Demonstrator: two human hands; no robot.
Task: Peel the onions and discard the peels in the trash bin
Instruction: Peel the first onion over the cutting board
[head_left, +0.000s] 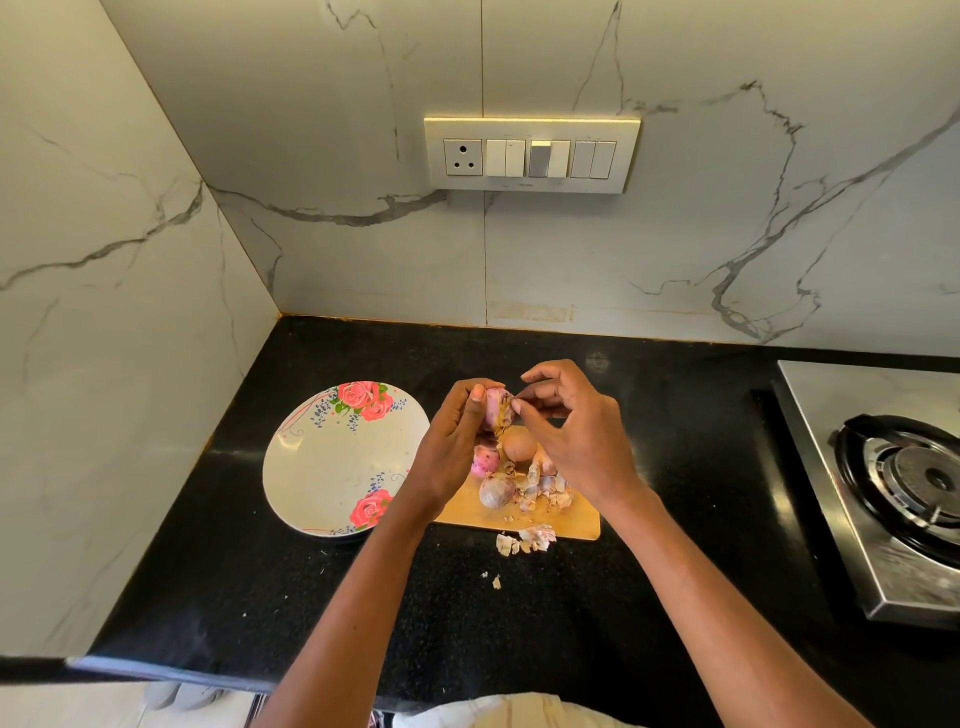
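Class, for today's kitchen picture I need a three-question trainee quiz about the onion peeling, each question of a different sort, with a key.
1. True or false: the floral plate holds peeled onions.
2. Which hand grips the onion being peeled? A) left hand B) right hand
3. Fill in: loose peels lie on the cutting board and on the black ____.

Key: 1 false, it holds no onions; 2 A, the right pinches the skin; 3 counter.
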